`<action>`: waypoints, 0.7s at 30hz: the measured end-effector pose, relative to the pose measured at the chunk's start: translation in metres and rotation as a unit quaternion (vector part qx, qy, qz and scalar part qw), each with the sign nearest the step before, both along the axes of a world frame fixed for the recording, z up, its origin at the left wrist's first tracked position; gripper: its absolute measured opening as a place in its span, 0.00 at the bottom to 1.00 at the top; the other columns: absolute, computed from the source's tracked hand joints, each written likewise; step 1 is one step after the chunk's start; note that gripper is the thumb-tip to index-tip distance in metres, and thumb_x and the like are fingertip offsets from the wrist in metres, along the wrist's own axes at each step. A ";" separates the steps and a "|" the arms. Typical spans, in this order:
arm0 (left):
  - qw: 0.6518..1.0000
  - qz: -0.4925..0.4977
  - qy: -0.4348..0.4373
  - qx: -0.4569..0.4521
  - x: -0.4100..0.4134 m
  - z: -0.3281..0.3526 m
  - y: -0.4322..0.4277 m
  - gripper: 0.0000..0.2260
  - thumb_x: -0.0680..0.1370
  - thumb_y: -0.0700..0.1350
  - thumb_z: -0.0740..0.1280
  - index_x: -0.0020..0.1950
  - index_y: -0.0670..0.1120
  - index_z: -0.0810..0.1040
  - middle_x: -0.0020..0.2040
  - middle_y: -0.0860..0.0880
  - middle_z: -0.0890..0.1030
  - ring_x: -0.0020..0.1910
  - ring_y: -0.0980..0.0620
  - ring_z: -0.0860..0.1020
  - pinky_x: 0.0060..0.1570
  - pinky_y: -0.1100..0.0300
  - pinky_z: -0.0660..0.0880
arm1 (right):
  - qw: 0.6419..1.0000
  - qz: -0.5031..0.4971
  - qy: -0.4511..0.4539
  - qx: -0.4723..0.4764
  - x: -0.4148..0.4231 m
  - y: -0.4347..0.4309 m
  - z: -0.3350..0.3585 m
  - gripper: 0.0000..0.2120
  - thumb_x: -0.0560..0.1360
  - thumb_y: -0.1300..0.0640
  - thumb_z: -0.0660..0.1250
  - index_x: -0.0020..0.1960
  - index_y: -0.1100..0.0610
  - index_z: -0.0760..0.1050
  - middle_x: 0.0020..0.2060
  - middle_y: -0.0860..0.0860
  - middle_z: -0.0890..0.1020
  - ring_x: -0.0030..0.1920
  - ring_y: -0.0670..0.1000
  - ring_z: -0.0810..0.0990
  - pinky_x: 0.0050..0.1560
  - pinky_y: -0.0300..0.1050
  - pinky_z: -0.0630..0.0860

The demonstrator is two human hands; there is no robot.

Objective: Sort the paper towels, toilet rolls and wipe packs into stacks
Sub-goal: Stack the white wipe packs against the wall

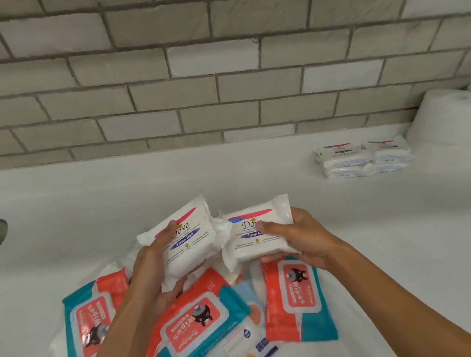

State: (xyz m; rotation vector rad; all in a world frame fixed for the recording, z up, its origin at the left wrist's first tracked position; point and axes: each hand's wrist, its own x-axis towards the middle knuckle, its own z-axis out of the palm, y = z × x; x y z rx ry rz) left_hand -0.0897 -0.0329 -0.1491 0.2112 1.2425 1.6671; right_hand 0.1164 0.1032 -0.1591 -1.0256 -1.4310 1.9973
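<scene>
I have one white Dove wipe pack in each hand, lifted just above the jumble of packs near me on the white counter (108, 190). My left hand (150, 269) clamps the left Dove pack (188, 242), thumb on its printed face and fingers curled beneath; my right hand (300, 238) pinches the right Dove pack (259, 235) the same way. The two packs touch at their inner edges, labels up, which I judge makes them easy to match and carry together. Far right, the Dove stacks (361, 159) sit just beside a paper towel roll (456, 120), so these two likely belong there. Below my hands the teal-and-red Wipes packs (194, 326) lie overlapping, unsorted.
</scene>
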 end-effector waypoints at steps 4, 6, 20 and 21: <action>0.999 -0.038 -0.014 0.003 0.019 0.012 0.039 0.08 0.75 0.43 0.65 0.52 0.43 0.79 0.44 0.41 0.85 0.34 0.46 0.83 0.32 0.55 0.82 | 0.998 -0.061 -0.003 0.007 0.036 0.022 0.007 0.18 0.71 0.60 0.74 0.60 0.57 0.77 0.51 0.55 0.86 0.50 0.58 0.85 0.44 0.58 0.83; 0.998 -0.058 -0.018 0.007 0.030 0.018 0.060 0.07 0.75 0.41 0.62 0.46 0.43 0.79 0.42 0.42 0.85 0.36 0.44 0.82 0.35 0.55 0.81 | 0.997 -0.081 -0.008 0.015 0.054 0.034 0.012 0.18 0.71 0.60 0.74 0.60 0.57 0.77 0.51 0.54 0.86 0.49 0.57 0.86 0.45 0.59 0.83; 0.985 -0.164 -0.012 0.047 0.134 0.044 0.230 0.15 0.74 0.41 0.65 0.60 0.42 0.78 0.57 0.40 0.83 0.52 0.40 0.82 0.43 0.49 0.82 | 0.981 -0.187 0.029 0.036 0.185 0.142 0.041 0.13 0.75 0.65 0.70 0.59 0.65 0.77 0.52 0.60 0.85 0.51 0.60 0.85 0.47 0.58 0.83; 0.985 -0.164 -0.012 0.043 0.141 0.045 0.241 0.15 0.74 0.40 0.66 0.60 0.41 0.78 0.56 0.40 0.83 0.52 0.40 0.82 0.41 0.50 0.82 | 0.979 -0.196 0.037 0.031 0.192 0.152 0.042 0.13 0.75 0.66 0.69 0.59 0.65 0.77 0.52 0.60 0.85 0.51 0.60 0.85 0.46 0.57 0.83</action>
